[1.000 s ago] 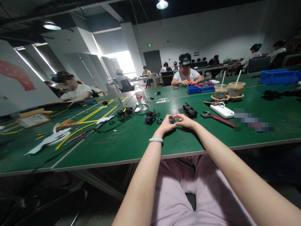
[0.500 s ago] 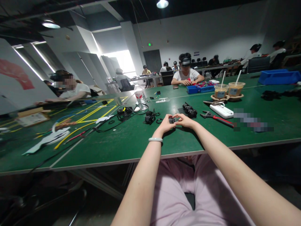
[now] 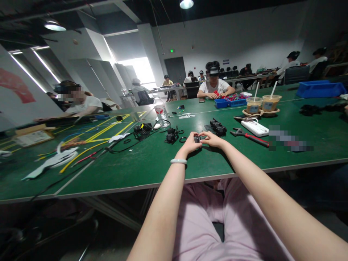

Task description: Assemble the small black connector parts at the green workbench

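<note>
A small black part point(image 3: 197, 139), too small to name more exactly, is between my two hands just above the green table point(image 3: 130, 166). My left hand point(image 3: 191, 143), with a pale bangle point(image 3: 178, 161) at its wrist, grips it from the left. Fingers of my right hand point(image 3: 212, 139) are pinched on it from the right. Behind my right hand lies a cluster of black parts point(image 3: 218, 127). Left of my hands are another black pile point(image 3: 172, 136) and a black ring point(image 3: 183, 139).
To the right lie a red-handled adjustable wrench point(image 3: 251, 137), a white power bank point(image 3: 255, 128) and two drink cups point(image 3: 263, 104) in a carrier. Wires point(image 3: 81, 156) spread over the left side. A bottle point(image 3: 161, 112) stands behind; a co-worker point(image 3: 213, 87) sits opposite by blue bins point(image 3: 222, 103).
My fingers have shifted slightly around the small black part, and the right fingertips have moved a little. The whole view has drifted slightly. The other things on the table lie as before.
</note>
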`<state>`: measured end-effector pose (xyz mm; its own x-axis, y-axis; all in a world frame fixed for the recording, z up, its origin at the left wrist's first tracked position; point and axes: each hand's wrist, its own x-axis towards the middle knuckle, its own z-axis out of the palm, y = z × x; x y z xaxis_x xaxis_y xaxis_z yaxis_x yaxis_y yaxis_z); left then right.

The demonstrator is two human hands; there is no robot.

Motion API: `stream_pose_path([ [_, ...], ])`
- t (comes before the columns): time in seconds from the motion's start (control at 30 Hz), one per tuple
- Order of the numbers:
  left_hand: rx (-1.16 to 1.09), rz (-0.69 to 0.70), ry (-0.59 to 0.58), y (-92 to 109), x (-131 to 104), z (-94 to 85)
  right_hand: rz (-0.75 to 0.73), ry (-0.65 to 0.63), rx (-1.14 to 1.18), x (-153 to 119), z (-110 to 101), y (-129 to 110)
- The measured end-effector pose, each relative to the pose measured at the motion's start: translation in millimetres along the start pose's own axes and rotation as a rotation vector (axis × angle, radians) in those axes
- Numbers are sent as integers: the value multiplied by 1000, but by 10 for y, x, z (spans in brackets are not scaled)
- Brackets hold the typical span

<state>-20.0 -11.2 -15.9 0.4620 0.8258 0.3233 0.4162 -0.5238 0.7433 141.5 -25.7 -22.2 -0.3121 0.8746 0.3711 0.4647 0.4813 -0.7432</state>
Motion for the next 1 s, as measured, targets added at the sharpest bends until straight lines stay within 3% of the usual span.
stream_pose_path([
  [1.0,13,-36,5,87,-29,-9,-19,2,-112,36,23,51],
])
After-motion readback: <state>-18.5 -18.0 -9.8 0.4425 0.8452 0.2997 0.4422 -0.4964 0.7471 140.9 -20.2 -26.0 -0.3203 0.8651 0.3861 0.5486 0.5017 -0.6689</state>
